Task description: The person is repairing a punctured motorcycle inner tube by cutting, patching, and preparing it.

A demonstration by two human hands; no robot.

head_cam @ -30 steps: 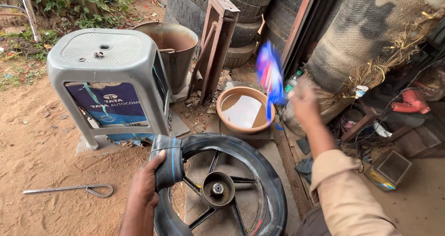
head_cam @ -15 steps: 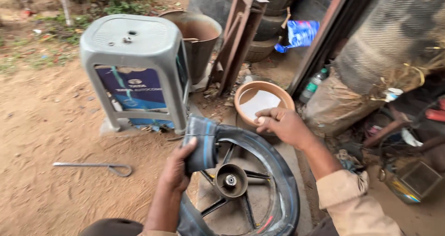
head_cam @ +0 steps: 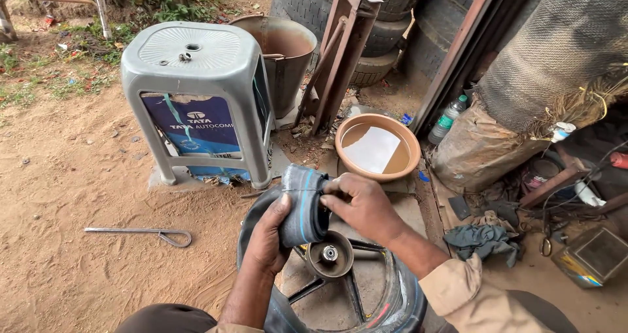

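Two hands fold a black inner tube over a motorcycle wheel.

Low in the frame's centre, the left hand (head_cam: pixel 267 241) has its grip clamped around the folded inner tube (head_cam: pixel 303 204), while the right hand (head_cam: pixel 364 205) pinches the tube's top edge, fingers closed on it. Beneath lies the wheel (head_cam: pixel 330 287). A grey plastic stool (head_cam: pixel 196 91) stands upper left, a bowl of water (head_cam: pixel 377 148) sits right of centre, and a metal rod (head_cam: pixel 140 233) lies at left on the dirt.

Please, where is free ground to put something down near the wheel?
Bare dirt lies left of the wheel, between the grey stool and the metal rod. The right side is crowded: basin, bottle, rags.
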